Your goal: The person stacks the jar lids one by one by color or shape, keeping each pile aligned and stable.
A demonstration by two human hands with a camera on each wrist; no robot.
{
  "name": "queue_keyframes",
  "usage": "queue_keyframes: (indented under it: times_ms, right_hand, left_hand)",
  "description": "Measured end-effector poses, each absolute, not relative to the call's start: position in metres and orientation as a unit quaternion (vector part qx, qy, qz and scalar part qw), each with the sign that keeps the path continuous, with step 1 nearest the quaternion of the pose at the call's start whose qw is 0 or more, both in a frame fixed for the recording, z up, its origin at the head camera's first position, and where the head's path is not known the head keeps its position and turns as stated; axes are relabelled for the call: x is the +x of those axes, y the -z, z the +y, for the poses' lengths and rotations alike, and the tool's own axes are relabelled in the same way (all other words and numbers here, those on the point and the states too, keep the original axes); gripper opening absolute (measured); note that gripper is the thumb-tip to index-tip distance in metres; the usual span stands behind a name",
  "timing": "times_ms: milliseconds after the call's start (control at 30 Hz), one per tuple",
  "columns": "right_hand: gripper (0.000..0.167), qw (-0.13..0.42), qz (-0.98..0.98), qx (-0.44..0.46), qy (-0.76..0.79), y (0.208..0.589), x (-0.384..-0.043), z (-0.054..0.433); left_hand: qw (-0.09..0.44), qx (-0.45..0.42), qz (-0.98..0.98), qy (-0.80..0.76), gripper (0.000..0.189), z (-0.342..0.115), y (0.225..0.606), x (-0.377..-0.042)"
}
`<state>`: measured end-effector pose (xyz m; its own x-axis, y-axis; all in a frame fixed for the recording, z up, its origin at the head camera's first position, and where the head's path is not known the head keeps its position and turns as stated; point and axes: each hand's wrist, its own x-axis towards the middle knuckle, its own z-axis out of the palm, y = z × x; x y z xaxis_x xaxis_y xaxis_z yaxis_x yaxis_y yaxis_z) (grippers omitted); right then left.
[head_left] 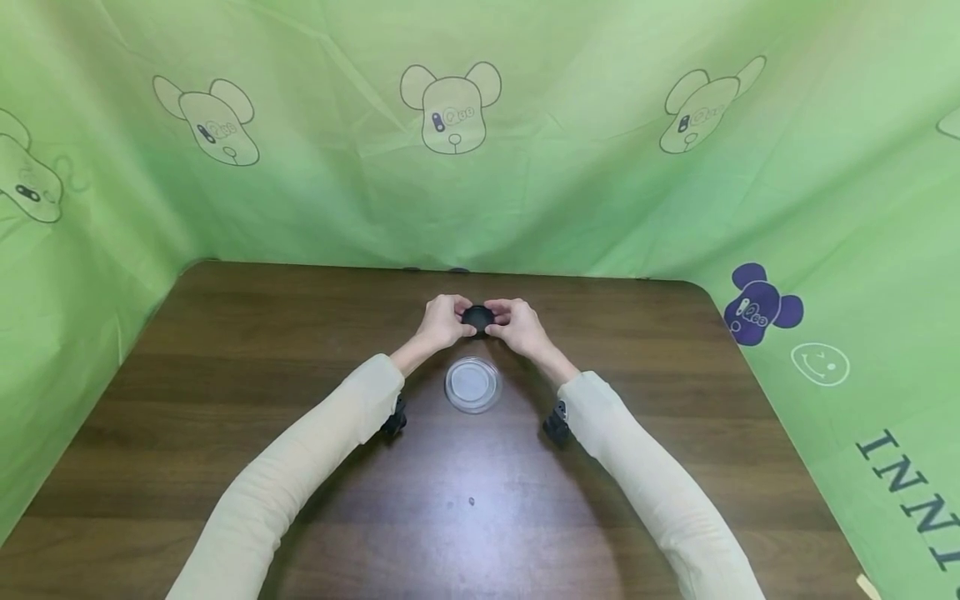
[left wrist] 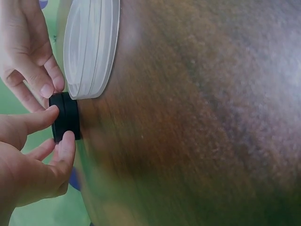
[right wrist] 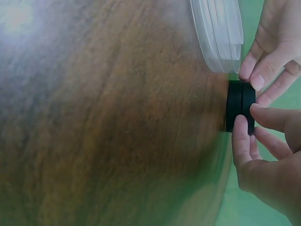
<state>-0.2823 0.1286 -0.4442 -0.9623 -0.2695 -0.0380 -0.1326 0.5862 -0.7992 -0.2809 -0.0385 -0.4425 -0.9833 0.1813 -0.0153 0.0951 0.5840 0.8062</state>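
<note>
Black and round, the small lidded jar point(head_left: 477, 317) sits on the wooden table point(head_left: 225, 400) at centre frame, pinched from both sides by left hand point(head_left: 444, 322) and right hand point(head_left: 517, 326), fingertips curled around its rim to steady it, just above the clear plastic lid point(head_left: 472, 384).

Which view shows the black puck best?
Right wrist: the puck shows side-on, unblocked, its mid seam visible, on the table. Left wrist shows it similarly, partly behind fingertips. Head view shows only a small dark spot between both hands.
</note>
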Motion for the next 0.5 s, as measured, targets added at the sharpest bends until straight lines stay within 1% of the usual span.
queue_keyframes:
  times_ms: [500]
  right_hand:
    - [0.047,0.079,0.881,-0.121,0.450,0.4450,-0.2833,0.1279]
  left_hand:
    - [0.051,0.069,0.888,-0.451,0.042,-0.0394,0.4422,-0.2813]
